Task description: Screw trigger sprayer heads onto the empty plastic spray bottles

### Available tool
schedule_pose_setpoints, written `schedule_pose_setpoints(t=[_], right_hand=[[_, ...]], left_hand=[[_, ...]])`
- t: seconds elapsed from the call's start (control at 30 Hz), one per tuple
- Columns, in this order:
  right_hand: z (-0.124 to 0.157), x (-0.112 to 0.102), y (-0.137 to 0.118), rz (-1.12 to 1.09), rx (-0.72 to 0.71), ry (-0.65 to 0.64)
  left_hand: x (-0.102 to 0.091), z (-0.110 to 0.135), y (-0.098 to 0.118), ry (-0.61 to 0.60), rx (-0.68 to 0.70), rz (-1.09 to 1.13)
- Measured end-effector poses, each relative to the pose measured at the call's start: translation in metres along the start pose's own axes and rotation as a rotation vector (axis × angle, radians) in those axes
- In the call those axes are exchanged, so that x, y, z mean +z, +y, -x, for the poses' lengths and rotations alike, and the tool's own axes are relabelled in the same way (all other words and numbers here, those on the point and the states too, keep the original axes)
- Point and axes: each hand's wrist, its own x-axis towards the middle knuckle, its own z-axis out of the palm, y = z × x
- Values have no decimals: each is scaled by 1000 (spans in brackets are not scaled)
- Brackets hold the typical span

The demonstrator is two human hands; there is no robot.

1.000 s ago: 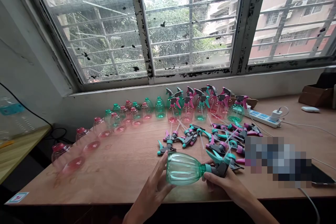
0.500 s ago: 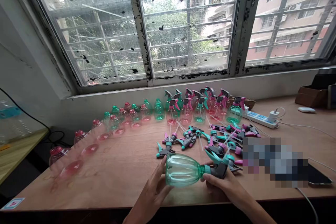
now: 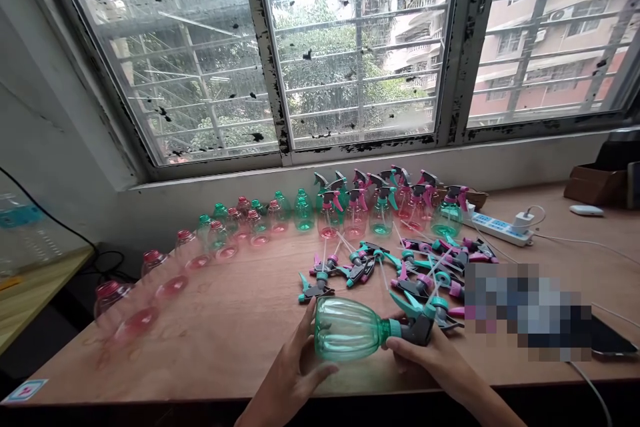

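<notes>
I hold a clear green spray bottle (image 3: pixel 347 329) on its side just above the wooden table (image 3: pixel 225 333). My left hand (image 3: pixel 290 367) cups the bottle's base, fingers wrapped round it. My right hand (image 3: pixel 425 357) grips the grey and teal trigger head (image 3: pixel 417 323) at the bottle's neck. Just beyond lies a pile of loose trigger heads (image 3: pixel 400 267) with dip tubes.
A curved row of pink and green capped bottles (image 3: pixel 200 247) runs along the left. Bottles with trigger heads (image 3: pixel 380 203) stand by the window sill. A power strip (image 3: pixel 500 227), a phone (image 3: pixel 607 340) and a cardboard box (image 3: pixel 595 180) sit on the right.
The bottle and both hands stay almost in place; the view has shifted slightly, and the right hand's grip on the trigger head has turned a little.
</notes>
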Motion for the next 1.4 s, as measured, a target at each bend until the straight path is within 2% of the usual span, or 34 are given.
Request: schedule_pose_setpoints(t=[0.13, 0.37, 0.57, 0.9, 1.0, 1.17, 1.4], right_hand=[[0, 1, 1, 14, -27, -27], [-1, -1, 5, -6, -20, 12], [1, 1, 5, 6, 4, 34], [0, -5, 9, 0, 6, -9], [0, -4, 9, 13, -2, -12], [0, -3, 4, 10, -18, 6], [-2, -1, 7, -35, -17, -33]], left_hand=[[-1, -1, 1, 26, 17, 3], [0, -1, -6, 33, 53, -43], [-2, -3, -3, 21, 89, -64], [-1, 0, 2, 59, 35, -61], [-2, 1, 7, 38, 21, -111], [1, 1, 4, -19, 19, 44], [0, 0, 4, 2, 30, -27]])
